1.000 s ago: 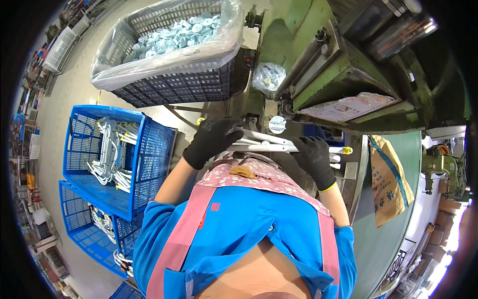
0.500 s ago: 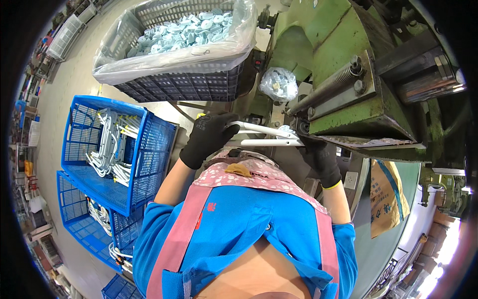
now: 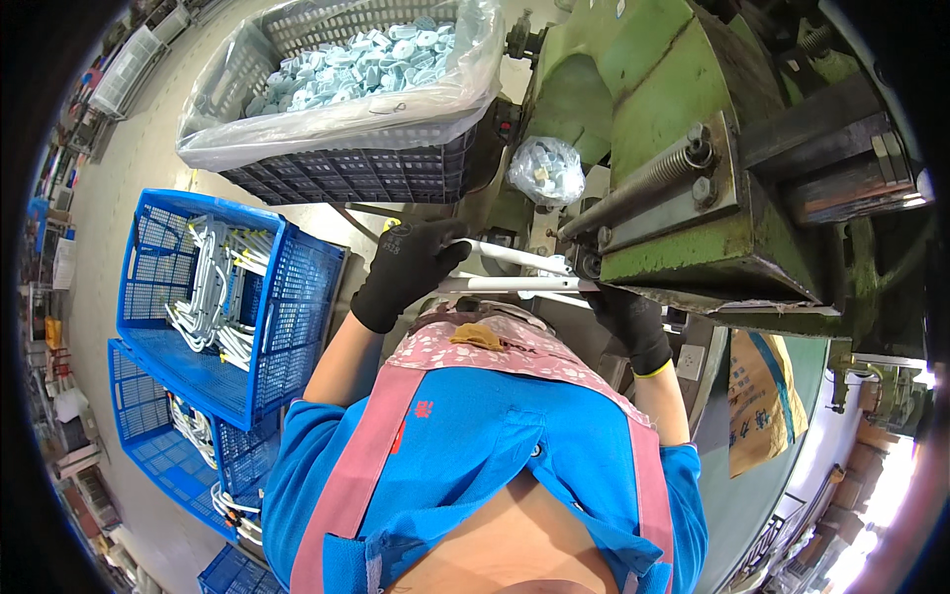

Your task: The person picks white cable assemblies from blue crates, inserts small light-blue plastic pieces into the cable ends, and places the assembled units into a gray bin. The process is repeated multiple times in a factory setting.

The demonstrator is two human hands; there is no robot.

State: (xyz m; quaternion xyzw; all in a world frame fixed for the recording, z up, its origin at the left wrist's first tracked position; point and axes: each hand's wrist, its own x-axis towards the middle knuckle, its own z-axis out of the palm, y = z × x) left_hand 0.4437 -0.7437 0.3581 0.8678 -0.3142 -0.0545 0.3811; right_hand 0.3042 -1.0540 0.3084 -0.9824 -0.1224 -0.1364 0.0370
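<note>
My left hand (image 3: pixel 408 272), in a black glove, is closed around the left end of a white tubular frame (image 3: pixel 510 284). The tubes run across in front of my waist, one above another, toward the green press. At their right end my right hand (image 3: pixel 631 319), gloved in black too, is closed at the lower tube, just beneath the press's tool area; its fingertips are partly hidden. A small roller-like metal part (image 3: pixel 586 263) of the press sits right by the tube ends. Between the tubes shows a small pale piece whose kind I cannot make out.
The green press (image 3: pixel 683 238) fills the right side, with a spring-loaded rod. Beside it lies a clear bag (image 3: pixel 546 170) of small parts. A lined crate (image 3: pixel 346 163) holds pale blue plastic pieces. Blue baskets (image 3: pixel 272 327) with white tubes stand left. A brown sack (image 3: pixel 762 406) lies right.
The tubular frame has turned slightly in my hands, so another tube shows below the lower one. Both hands keep their hold. The whole view has shifted a little.
</note>
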